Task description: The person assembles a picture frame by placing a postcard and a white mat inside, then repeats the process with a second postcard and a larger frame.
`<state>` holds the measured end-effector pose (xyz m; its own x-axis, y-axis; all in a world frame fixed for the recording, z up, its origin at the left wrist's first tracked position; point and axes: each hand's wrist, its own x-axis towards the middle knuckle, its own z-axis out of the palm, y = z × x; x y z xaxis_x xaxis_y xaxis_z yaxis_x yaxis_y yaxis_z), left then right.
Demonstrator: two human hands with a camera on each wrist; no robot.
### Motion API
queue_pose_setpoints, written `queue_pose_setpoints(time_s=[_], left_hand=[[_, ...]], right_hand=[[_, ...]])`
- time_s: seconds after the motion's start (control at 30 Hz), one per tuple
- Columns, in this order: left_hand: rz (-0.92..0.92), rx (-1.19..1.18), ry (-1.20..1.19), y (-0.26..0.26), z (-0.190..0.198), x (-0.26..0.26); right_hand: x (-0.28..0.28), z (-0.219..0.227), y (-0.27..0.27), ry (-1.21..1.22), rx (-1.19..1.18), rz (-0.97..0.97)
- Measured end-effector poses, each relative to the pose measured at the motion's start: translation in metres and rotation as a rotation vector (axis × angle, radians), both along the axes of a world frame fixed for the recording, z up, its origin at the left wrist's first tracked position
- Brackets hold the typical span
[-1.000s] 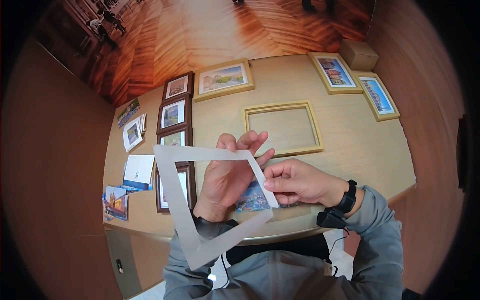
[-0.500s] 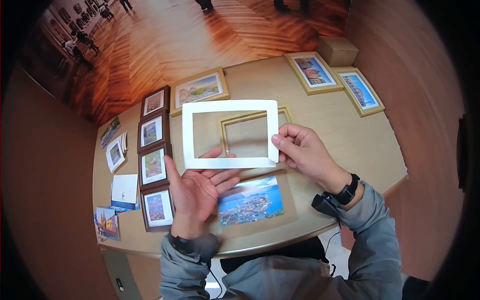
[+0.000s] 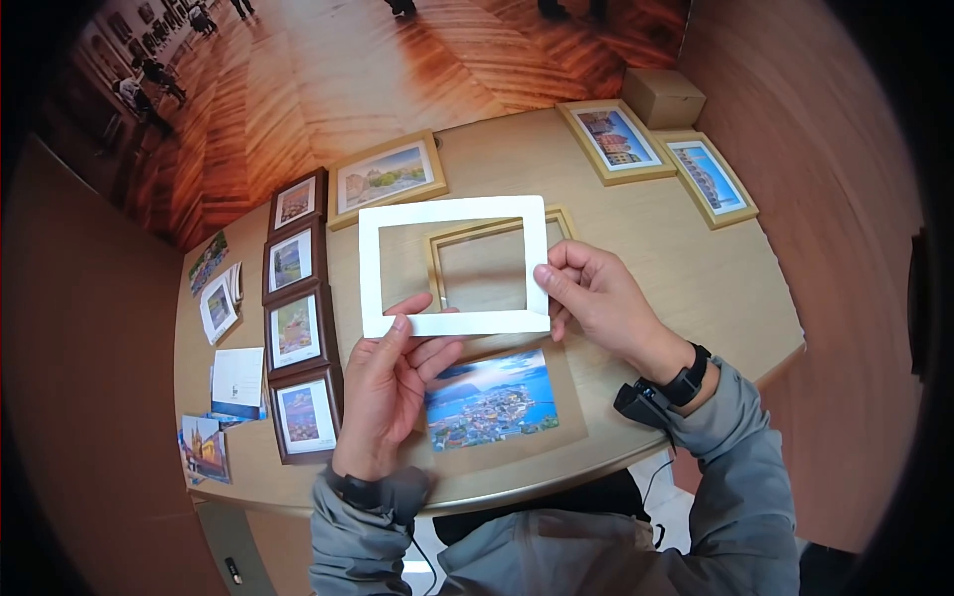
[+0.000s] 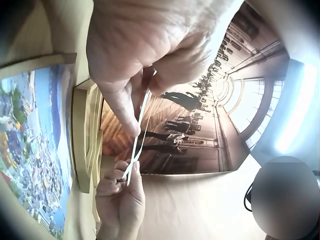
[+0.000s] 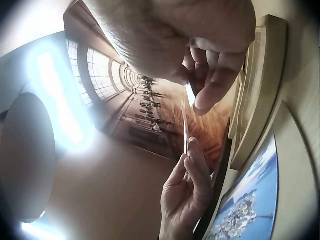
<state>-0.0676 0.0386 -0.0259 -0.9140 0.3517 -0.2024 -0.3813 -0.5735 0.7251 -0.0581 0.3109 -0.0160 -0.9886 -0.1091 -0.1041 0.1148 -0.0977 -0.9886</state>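
The left hand [image 3: 386,385], open a moment ago, now pinches the white border [image 3: 459,325] by its lower edge, while the right hand [image 3: 601,300] grips its side. I judge it steadier, held above the counter [image 3: 502,177].

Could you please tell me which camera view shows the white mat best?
The head view: there the white mat appears face-on, with all four sides and its rectangular opening visible. Both the left and right wrist views show it nearly edge-on, as thin, partly hidden strips.
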Motion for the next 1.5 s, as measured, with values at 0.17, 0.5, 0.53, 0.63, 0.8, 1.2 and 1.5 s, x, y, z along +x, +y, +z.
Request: queue_pose_setpoints(time_s=[0.17,0.5,0.53,0.63,0.8,1.2,1.5], left_hand=[[0.022,-0.022,0.006,0.001,0.0,0.0],[-0.019,-0.096,0.046,0.005,0.001,0.002],[-0.016,-0.097,0.045,0.007,0.001,0.002],[-0.027,-0.142,0.08,0.007,0.003,0.002],[-0.011,-0.216,0.038,0.008,0.004,0.002],[0.036,-0.365,0.079,0.003,-0.006,-0.001],[0.086,-0.717,0.38,0.005,-0.011,0.002]], right_hand=[[0.0,0.0,0.0,-0.019,-0.027,0.011],[-0.002,0.009,0.003,-0.029,0.038,-0.041],[-0.004,0.009,0.006,-0.03,0.038,-0.037],[-0.01,0.008,0.017,-0.045,0.073,-0.106],[-0.017,0.004,0.042,-0.054,0.108,-0.132],[-0.021,0.006,0.065,-0.164,0.324,-0.059],[-0.022,0.006,0.06,-0.149,0.353,-0.035]])
